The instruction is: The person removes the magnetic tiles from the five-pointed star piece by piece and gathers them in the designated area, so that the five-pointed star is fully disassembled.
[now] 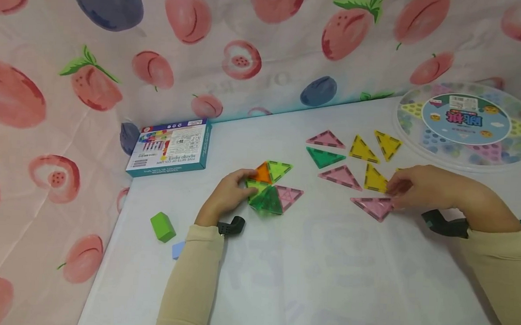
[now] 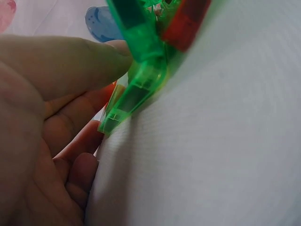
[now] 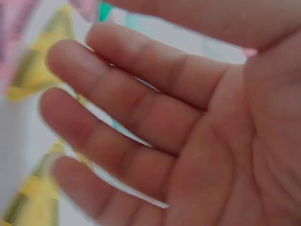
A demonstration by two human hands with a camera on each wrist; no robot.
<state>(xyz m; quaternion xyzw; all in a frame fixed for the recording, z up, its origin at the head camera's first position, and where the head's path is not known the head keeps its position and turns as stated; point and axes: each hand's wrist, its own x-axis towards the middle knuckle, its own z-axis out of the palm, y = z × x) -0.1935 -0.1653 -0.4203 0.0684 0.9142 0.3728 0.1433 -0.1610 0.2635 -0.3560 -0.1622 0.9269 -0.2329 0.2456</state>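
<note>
Fingers of the left hand are pinching the tile cluster, thumb on the near side, the others round the left and far edge; my read is a steadying grip, since green pieces tilt up off the tablecloth and could slump. Right hand: fingers slightly spread, loosely bent, nothing pinched that I can see; whether the thumb touches the tile below, can't tell. Nearest loose bits: blue block, partly behind the left sleeve, then green block just beyond; both well left of the tiles, likely parked out of the way. Cluster sits just right of the left hand: pink tile at its right, orange tile and lime tile on its far side. Partly under the right hand: near pink triangle, yellow triangle just beyond. Further out: middle pink triangle, dark green triangle, yellow pair, far pink triangle, all flat and separate, presumably for easy picking. Farthest: box left, round game case right, both near the fruit-print curtain, probably kept back for working room.
</note>
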